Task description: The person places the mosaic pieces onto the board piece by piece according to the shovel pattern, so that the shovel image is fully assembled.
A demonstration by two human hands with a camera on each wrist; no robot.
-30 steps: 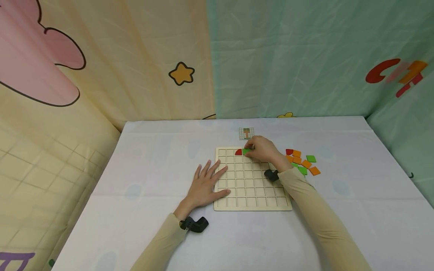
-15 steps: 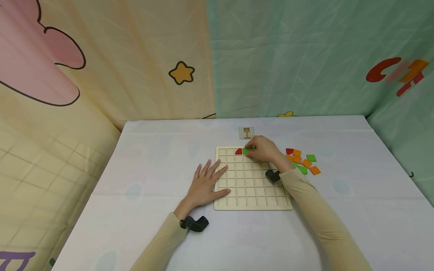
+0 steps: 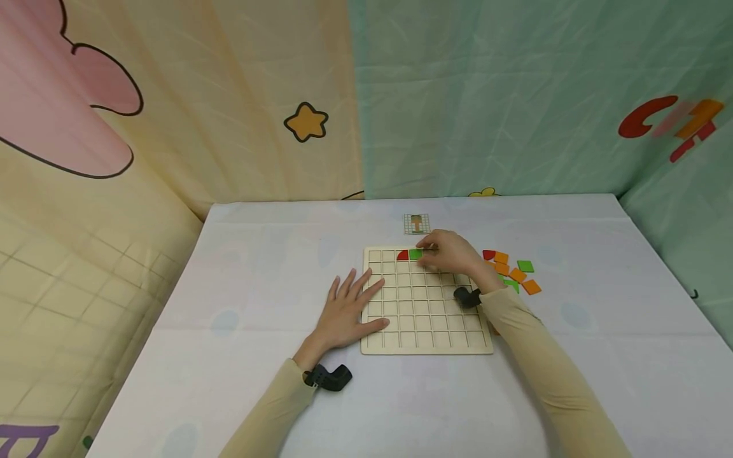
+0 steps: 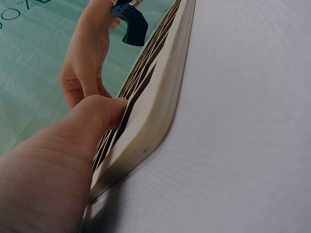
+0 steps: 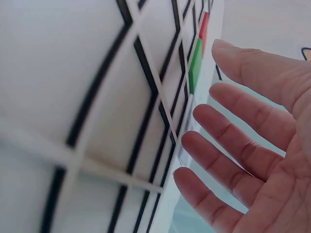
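A pale wooden grid board [image 3: 426, 327] lies on the table. In its far row sit a red piece [image 3: 403, 256] with one rounded corner and, right beside it, a green square tile [image 3: 415, 254]. My left hand [image 3: 342, 318] rests with spread fingers over the board's left edge, thumb on the grid. Just right of the green tile hovers my right hand [image 3: 451, 252]. In the right wrist view its fingers [image 5: 238, 141] are loosely bent and apart from the thumb, with nothing between them, and the green tile lies in its cell beyond the thumb tip.
Right of the board lie several loose pieces, among them orange squares [image 3: 532, 287], green squares [image 3: 525, 266] and a red piece [image 3: 488, 255], some partly hidden by the right arm. A small card [image 3: 416, 224] with a printed grid picture lies behind the board.
My right hand has let go of the green tile and drawn slightly to the right of it. The left hand has stayed in place.
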